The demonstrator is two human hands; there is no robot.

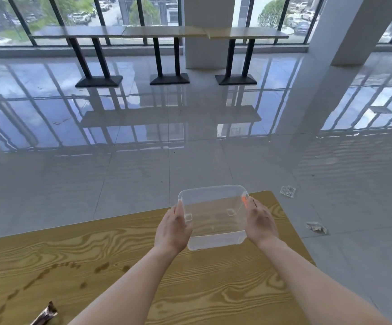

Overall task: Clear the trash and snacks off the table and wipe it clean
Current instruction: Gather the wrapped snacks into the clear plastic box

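Grip: my left hand point(172, 227) and right hand point(260, 221) clasp the clear plastic bin point(213, 219) by opposite walls | handling: I judge it light, stiff, slippery | desk point(120, 266) stained.

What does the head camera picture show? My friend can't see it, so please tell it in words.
Two bare hands, left hand and right hand, hold a clear plastic tub by its sides over a wooden table. Brown spill marks and a snack wrapper remain; crumpled trash lies on the floor.

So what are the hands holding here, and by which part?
A clear plastic container, gripped by its two opposite side walls: left hand on the left wall, right hand on the right.
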